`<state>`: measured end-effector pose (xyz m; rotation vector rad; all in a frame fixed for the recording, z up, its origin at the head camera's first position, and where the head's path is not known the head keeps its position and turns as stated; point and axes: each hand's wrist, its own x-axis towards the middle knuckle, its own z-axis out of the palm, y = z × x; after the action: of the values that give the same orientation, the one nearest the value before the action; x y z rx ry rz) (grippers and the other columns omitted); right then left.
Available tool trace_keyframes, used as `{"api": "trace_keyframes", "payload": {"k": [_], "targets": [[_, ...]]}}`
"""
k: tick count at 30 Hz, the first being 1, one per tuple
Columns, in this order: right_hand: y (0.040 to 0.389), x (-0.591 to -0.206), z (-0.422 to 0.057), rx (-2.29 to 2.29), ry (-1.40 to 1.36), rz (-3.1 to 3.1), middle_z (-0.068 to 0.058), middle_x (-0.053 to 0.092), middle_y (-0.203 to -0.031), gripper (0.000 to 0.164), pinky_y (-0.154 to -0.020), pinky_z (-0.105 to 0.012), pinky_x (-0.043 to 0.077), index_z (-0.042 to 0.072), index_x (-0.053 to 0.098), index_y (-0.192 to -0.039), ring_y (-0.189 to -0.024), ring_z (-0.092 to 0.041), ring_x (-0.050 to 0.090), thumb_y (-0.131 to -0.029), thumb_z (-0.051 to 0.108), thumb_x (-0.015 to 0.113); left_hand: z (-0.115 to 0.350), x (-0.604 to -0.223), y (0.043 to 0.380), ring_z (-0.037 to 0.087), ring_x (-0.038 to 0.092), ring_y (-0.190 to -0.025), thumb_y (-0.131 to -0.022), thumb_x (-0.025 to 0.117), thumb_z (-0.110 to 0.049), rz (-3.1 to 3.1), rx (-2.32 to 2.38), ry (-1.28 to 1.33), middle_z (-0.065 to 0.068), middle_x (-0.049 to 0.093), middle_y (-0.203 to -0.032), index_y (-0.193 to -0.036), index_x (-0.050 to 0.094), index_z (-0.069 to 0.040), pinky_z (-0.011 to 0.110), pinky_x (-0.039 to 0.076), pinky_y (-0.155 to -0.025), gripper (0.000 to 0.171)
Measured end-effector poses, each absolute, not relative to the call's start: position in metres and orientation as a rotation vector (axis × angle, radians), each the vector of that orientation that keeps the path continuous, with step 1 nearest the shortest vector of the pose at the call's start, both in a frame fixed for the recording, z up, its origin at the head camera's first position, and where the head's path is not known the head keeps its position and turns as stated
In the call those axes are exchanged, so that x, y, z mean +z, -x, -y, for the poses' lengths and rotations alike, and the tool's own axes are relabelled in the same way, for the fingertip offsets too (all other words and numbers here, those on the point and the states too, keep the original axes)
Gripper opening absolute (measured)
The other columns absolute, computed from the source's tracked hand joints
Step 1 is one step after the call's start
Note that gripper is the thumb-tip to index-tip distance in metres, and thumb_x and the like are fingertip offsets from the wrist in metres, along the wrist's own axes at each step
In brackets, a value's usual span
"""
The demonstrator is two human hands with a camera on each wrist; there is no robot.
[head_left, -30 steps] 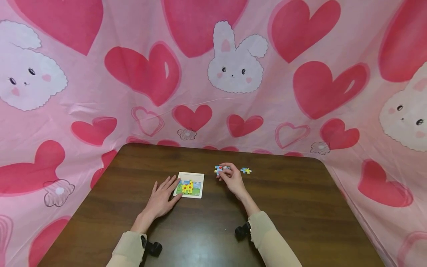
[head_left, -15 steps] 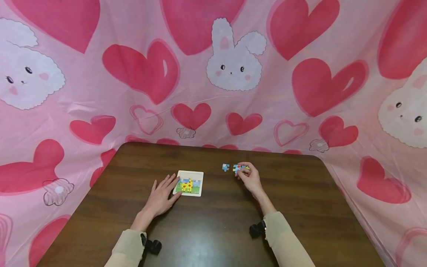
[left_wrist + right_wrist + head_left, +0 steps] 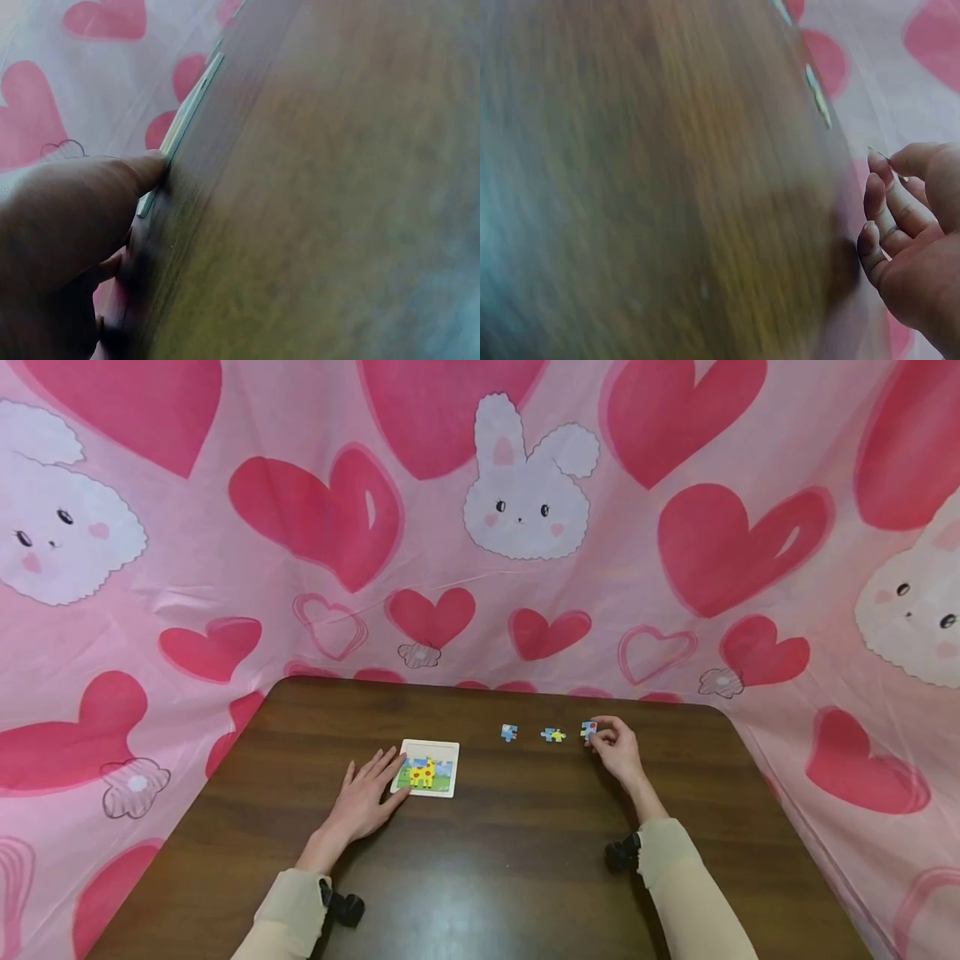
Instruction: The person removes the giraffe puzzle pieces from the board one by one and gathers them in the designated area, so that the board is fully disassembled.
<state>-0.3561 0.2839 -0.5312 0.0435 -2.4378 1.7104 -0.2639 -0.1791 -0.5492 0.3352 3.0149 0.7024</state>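
Observation:
My right hand (image 3: 621, 753) pinches a blue jigsaw piece (image 3: 588, 729) with a red spot between thumb and fingertips, at the right end of a loose row. To its left lie a yellow-and-blue jigsaw piece (image 3: 553, 735) and a blue-and-white jigsaw piece (image 3: 509, 732). In the right wrist view the pinched piece shows only as a thin edge. My left hand (image 3: 362, 802) lies with fingers spread at the left side of a small puzzle tray (image 3: 433, 750), thumb and fingertips touching its rim. A yellow giraffe with red spots fills the tray's lower part; its upper strip is bare.
All of this is on a dark brown wooden table (image 3: 480, 868). Behind and beside it hangs a pink cloth (image 3: 450, 543) with hearts and rabbits. A black wrist camera (image 3: 622, 853) sits at the right cuff, another (image 3: 347, 910) at the left.
My right hand has carried the red-spotted piece rightward, past the yellow-and-blue piece, to the row's right end. My left hand has stayed on the tray.

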Motion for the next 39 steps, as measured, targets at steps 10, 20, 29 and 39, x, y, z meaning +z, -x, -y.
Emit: {"api": "trace_keyframes", "payload": {"k": [10,20,29,39], "targets": [[0.360,-0.541,-0.296,1.623,-0.029,2.503,-0.035,0.078,-0.096,0.031,-0.069,-0.011,0.053,-0.012,0.064,-0.135,-0.070,0.004,0.065,-0.106,-0.004,0.065,0.179,-0.551,0.264,0.048,0.030,-0.167,-0.108,0.065,-0.046,-3.037,0.762,-0.363,0.021,0.037,-0.178,-0.168,0.045,-0.011,0.082,0.009,-0.131,0.073],[0.360,-0.547,-0.294,1.515,0.078,2.475,-0.018,0.077,-0.088,0.033,-0.068,-0.009,0.045,-0.008,0.069,-0.136,-0.069,0.008,0.056,-0.103,-0.004,0.066,0.178,-0.548,0.264,0.048,0.030,-0.167,-0.108,0.065,-0.043,-3.032,0.792,-0.376,0.021,0.038,-0.177,-0.168,0.045,-0.010,0.083,0.009,-0.131,0.071],[0.361,-0.553,-0.293,1.369,0.075,2.500,-0.015,0.074,-0.089,0.032,-0.068,-0.011,0.042,-0.007,0.071,-0.134,-0.072,0.006,0.052,-0.103,0.000,0.066,0.180,-0.548,0.266,0.045,0.027,-0.169,-0.111,0.063,-0.044,-3.016,0.722,-0.358,0.017,0.033,-0.180,-0.171,0.040,-0.013,0.081,0.008,-0.132,0.072],[0.357,-0.552,-0.294,1.359,0.091,2.563,-0.013,0.069,-0.095,0.035,-0.072,-0.012,0.041,-0.004,0.070,-0.138,-0.076,0.003,0.050,-0.103,0.004,0.068,0.180,-0.549,0.266,0.043,0.026,-0.170,-0.111,0.062,-0.047,-3.004,0.693,-0.339,0.016,0.032,-0.181,-0.173,0.035,-0.010,0.080,0.008,-0.133,0.077]]}}
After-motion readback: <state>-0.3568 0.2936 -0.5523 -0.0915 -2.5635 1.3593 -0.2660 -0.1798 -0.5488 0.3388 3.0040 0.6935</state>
